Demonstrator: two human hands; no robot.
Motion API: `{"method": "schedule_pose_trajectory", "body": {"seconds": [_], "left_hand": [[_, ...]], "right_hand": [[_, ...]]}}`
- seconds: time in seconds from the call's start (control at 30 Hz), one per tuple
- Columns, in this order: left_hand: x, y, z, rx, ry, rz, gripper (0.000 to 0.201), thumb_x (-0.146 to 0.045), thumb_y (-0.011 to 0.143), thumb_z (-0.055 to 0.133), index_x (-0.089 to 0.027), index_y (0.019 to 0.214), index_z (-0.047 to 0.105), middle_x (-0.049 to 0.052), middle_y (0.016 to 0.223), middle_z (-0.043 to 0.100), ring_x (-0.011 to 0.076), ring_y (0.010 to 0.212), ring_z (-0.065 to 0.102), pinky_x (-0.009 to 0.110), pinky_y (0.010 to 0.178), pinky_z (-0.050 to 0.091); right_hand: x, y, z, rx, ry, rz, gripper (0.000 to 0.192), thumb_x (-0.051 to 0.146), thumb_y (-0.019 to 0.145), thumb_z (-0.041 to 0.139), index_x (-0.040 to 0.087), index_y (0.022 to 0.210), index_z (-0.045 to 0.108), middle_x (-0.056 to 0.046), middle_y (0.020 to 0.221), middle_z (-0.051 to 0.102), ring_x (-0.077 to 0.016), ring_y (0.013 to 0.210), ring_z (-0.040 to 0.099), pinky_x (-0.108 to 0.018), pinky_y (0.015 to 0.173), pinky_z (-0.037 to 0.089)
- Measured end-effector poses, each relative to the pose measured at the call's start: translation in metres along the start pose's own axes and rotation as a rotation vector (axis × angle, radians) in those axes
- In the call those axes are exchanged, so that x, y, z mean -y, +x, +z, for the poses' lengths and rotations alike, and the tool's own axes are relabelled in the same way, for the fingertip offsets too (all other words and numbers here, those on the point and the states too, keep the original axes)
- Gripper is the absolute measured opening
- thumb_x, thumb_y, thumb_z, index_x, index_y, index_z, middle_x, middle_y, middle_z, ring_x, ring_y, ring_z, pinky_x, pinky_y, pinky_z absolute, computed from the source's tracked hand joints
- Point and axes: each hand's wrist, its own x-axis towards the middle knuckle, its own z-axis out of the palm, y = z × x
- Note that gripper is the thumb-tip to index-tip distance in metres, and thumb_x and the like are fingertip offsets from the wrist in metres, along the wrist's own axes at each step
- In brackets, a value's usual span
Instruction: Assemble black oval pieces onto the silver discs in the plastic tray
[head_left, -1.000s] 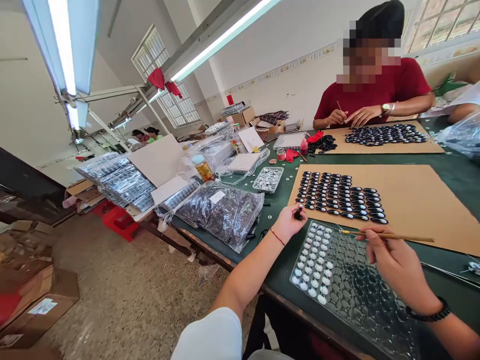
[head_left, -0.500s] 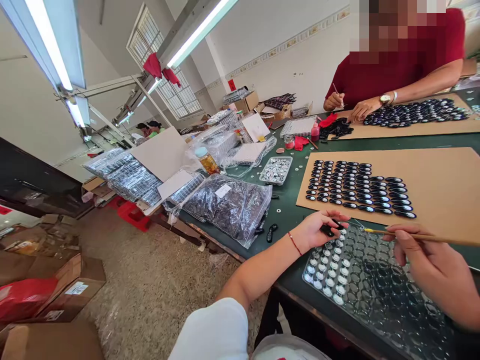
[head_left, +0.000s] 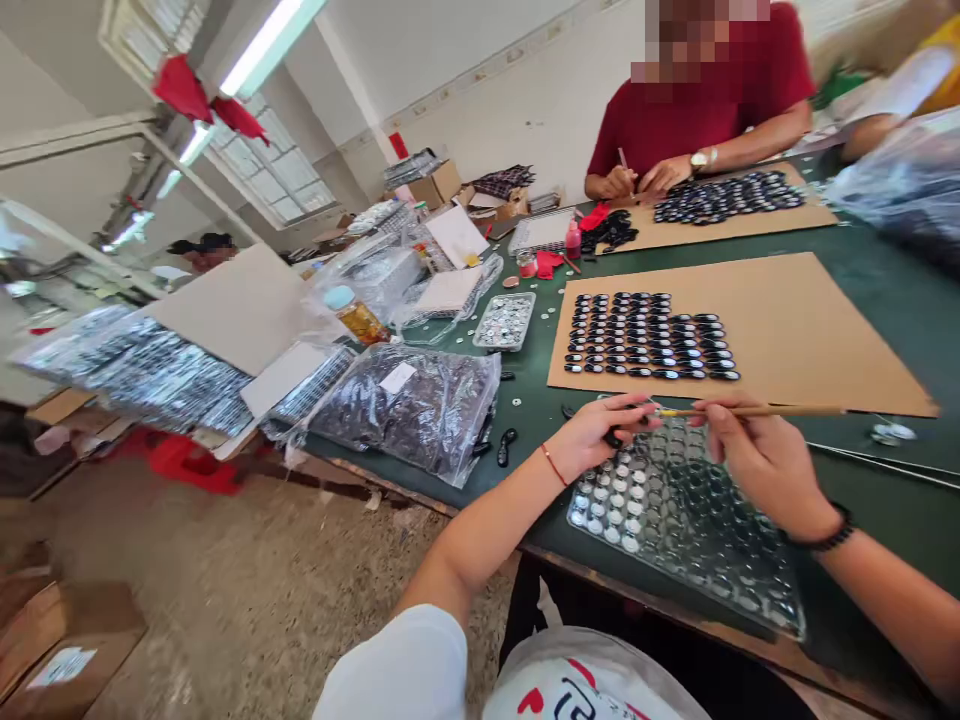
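While the left hand (head_left: pixel 600 432) pinches a small black oval piece (head_left: pixel 615 437) between thumb and fingers, the right hand (head_left: pixel 757 462) is closed around a thin wooden brush (head_left: pixel 757 411), which lies almost level with its yellow tip pointing left, close to the left fingers. Both hands are over the far edge of a clear plastic blister tray (head_left: pixel 697 540) with round pockets; this tray rests on the near edge of the dark green worktop (head_left: pixel 892 300), and white round pieces fill the pockets on its left side. Just beyond the hands lies a brown cardboard sheet (head_left: pixel 810 340) with rows of glossy black oval pieces (head_left: pixel 649 335) on its left part. To the left of the tray there is a clear plastic bag of dark pieces (head_left: pixel 412 405). On the far side of the worktop, a person in a red shirt (head_left: pixel 697 110) works over another cardboard sheet.
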Motion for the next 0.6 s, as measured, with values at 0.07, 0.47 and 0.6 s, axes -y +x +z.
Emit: {"method": "schedule_pose_trajectory", "body": {"seconds": [0.07, 0.47, 0.6], "left_hand": [[-0.003, 0.0, 0.001, 0.017, 0.01, -0.037, 0.028, -0.002, 0.068, 0.052, -0.01, 0.094, 0.06, 0.016, 0.1, 0.059, 0.0096, 0.069, 0.058, 0.011, 0.038, 0.027], [0.001, -0.006, 0.015, 0.093, 0.407, -0.034, 0.029, -0.033, 0.075, 0.056, -0.014, 0.096, 0.058, 0.001, 0.066, 0.055, -0.0008, 0.036, 0.027, 0.015, 0.034, 0.01], [0.001, -0.003, 0.017, -0.027, 0.602, 0.084, 0.023, -0.036, 0.074, 0.056, -0.016, 0.085, 0.054, -0.005, 0.053, 0.046, 0.0007, 0.036, 0.026, 0.015, 0.036, 0.014]], "right_hand": [[0.0, 0.002, 0.002, -0.005, 0.065, 0.004, 0.029, 0.043, 0.086, 0.038, 0.018, 0.085, 0.052, 0.001, 0.052, 0.051, -0.0114, 0.04, 0.044, -0.026, 0.045, 0.036], [0.008, 0.008, -0.001, -0.113, 0.191, -0.092, 0.024, 0.039, 0.087, 0.039, 0.018, 0.085, 0.05, -0.001, 0.067, 0.057, -0.0079, 0.043, 0.045, -0.021, 0.044, 0.035], [0.011, 0.006, -0.001, -0.115, 0.177, -0.116, 0.024, 0.039, 0.087, 0.038, 0.018, 0.086, 0.05, -0.002, 0.067, 0.058, -0.01, 0.047, 0.049, -0.022, 0.047, 0.038]]}}
